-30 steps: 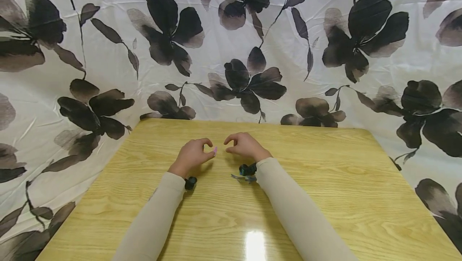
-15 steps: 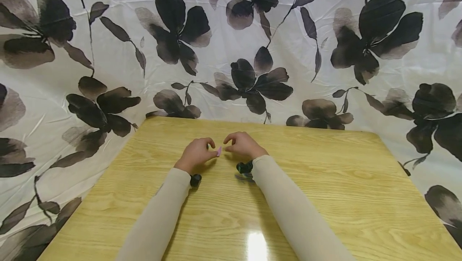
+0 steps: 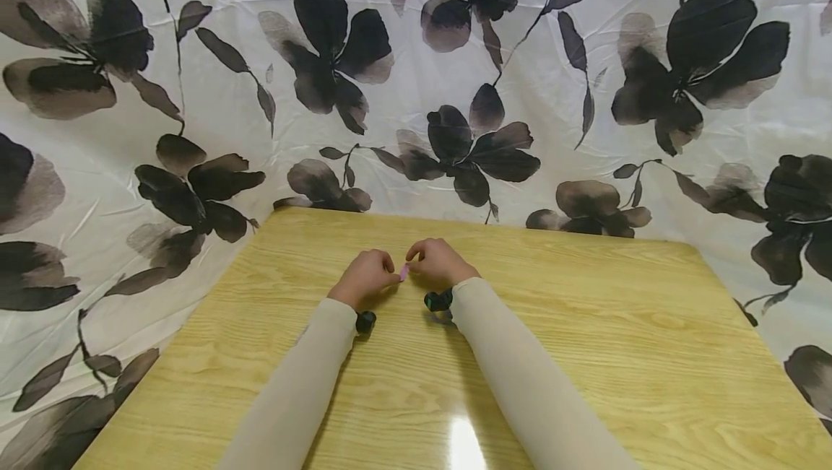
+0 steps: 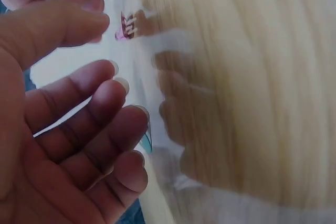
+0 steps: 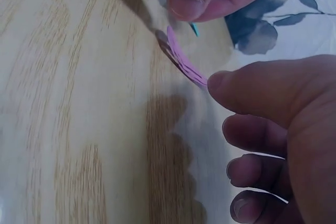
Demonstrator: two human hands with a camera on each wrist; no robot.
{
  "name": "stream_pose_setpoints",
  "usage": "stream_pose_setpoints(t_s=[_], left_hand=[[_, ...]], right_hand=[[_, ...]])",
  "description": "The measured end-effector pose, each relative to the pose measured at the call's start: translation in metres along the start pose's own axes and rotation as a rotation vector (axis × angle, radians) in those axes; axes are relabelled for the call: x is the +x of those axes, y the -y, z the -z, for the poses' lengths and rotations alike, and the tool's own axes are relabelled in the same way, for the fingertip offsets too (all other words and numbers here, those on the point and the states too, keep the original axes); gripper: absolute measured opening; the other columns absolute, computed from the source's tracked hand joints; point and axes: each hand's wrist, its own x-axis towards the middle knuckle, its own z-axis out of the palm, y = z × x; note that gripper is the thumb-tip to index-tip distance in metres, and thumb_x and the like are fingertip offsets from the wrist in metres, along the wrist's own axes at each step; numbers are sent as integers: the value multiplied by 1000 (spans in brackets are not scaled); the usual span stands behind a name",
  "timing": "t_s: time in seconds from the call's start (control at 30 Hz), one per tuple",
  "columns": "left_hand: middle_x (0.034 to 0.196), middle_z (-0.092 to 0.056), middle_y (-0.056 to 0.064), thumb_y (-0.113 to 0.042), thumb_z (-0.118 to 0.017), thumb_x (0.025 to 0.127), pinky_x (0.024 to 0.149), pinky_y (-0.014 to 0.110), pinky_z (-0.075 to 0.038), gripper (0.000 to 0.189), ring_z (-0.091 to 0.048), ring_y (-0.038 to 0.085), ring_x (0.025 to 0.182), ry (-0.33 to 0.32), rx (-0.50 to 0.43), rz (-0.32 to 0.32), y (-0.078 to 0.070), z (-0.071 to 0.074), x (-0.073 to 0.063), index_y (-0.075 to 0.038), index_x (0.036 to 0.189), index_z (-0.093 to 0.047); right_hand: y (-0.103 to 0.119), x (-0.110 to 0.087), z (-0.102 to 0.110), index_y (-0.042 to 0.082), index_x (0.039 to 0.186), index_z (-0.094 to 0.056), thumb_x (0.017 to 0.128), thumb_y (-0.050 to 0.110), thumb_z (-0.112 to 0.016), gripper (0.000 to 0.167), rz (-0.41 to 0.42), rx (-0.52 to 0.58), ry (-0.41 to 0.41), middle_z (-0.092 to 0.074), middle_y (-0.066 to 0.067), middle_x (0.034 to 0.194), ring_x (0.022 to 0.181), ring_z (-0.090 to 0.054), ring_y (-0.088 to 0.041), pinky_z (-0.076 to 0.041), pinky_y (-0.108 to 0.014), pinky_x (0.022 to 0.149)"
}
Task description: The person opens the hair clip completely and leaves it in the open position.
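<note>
A small pink curved strip with slits along it [image 5: 186,64] lies close over the tabletop between my two hands; in the head view the pink strip [image 3: 404,272] shows at the fingertips. My left hand [image 3: 367,275] comes from the left; its thumb and forefinger stand apart in the left wrist view, near the pink strip [image 4: 127,27]. On the other side, my right hand [image 3: 440,262] has its thumb tip right at the strip's end, the other fingers loosely bent below. A thin teal piece [image 5: 195,29] shows partly behind the left hand.
The glossy wooden table [image 3: 585,340] mirrors the fingers. A floral cloth [image 3: 390,94] hangs behind its far edge. Thin grey-blue pieces [image 3: 442,317] lie partly hidden under my right wrist. Each wrist carries a small black camera [image 3: 366,322].
The head view has swung left a little. Against the table, my right hand has moved left to the pink strip. The left hand and the strip have hardly shifted.
</note>
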Motion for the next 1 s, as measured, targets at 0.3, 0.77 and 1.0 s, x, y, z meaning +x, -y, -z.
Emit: stream_pose_setpoints(t_s=[0.3,0.77,1.0], left_hand=[[72,-60,3,-25,-68,86,60,29,-40,20,-51,18,63,0,43,32,-12,-4,1,-8,78,-63],[67,-58,1,-23,-67,88,56,26,-38,20,-50,16,60,-11,58,57,-10,-9,4,-10,73,-63],[70,-61,3,-18,-66,87,56,26,-39,15,-51,16,60,-10,37,72,-8,-7,3,-10,74,-64]], right_hand=[[-2,1,-2,18,113,-71,94,16,-59,22,1,-47,3,-68,-2,103,86,-58,-17,-48,-32,79],[-4,8,-10,15,103,-74,92,16,-64,15,29,-128,-16,-72,-3,96,84,-59,-18,-48,-31,79],[-5,7,-10,15,97,-74,92,15,-66,10,16,-133,-30,-72,-2,96,86,-61,-19,-48,-32,81]])
